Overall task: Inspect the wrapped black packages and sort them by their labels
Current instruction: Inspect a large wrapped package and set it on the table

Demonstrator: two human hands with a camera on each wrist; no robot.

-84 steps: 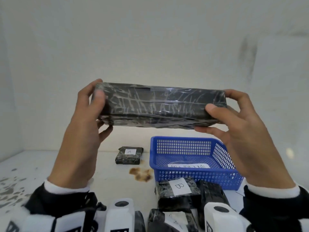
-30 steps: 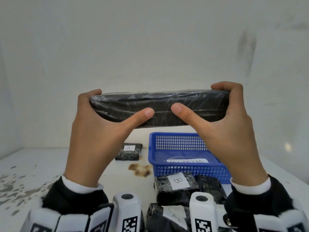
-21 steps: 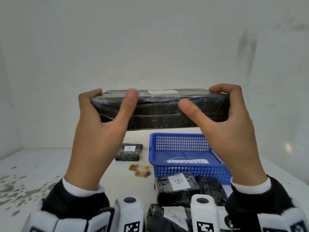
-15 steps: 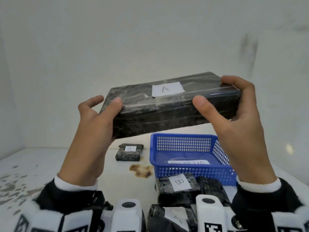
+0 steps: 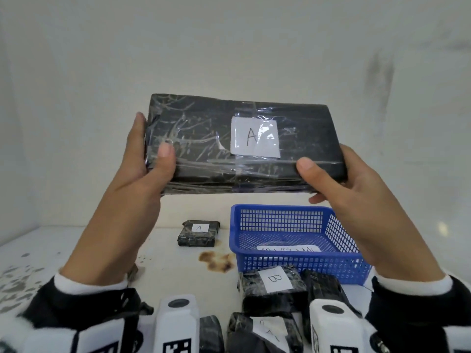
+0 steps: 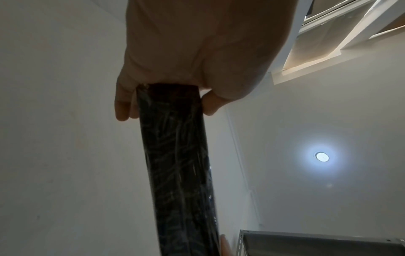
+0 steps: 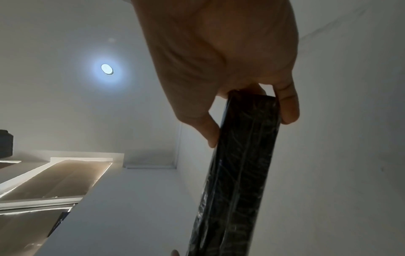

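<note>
Black wrapped package (image 5: 204, 149), gripped between both hands

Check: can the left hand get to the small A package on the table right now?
Probably not as things stand. The left hand grips one end of the big A package, shared with the right hand. The table path to the small A package looks free once that grip is released.

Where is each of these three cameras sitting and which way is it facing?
Head: on the head, looking forward and down at the held package, labelled A, above the blue basket; both hands and sleeves show.
Left wrist: under the left hand, looking up along the package at the ceiling lamp.
Right wrist: under the right hand, likewise facing up.
Shared: all show the package; both wrist views show the lamp.
</note>
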